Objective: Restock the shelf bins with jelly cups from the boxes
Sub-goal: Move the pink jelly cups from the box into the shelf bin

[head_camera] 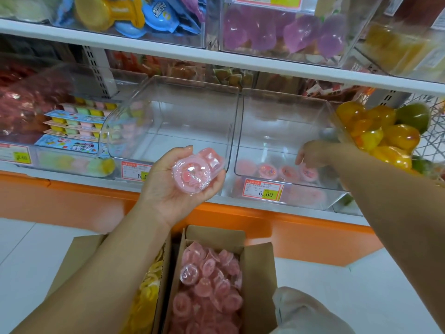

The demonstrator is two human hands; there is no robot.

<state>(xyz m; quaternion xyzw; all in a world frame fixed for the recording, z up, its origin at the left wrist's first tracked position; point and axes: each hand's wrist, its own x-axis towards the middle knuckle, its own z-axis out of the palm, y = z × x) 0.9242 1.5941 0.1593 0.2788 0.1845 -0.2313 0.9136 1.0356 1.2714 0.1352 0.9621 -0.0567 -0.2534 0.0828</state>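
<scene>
Two pink jelly cups [196,171] are cupped in the left hand [175,186] at the centre of the frame, fingers curled around them. The right hand [315,153] is reached into the clear bin [284,131] at centre right, above a row of pink cups [286,172]; its grip cannot be told. More pink cups are seen in the cardboard box [260,266] at lower centre.

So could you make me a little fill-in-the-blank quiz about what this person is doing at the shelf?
1. The left hand holds pink jelly cups with the palm facing ____.
2. The right hand reaches into the ____ of the two clear bins.
3. The jelly cups in the open box on the floor are ____ in colour.

Missing words: up; right; pink
</scene>
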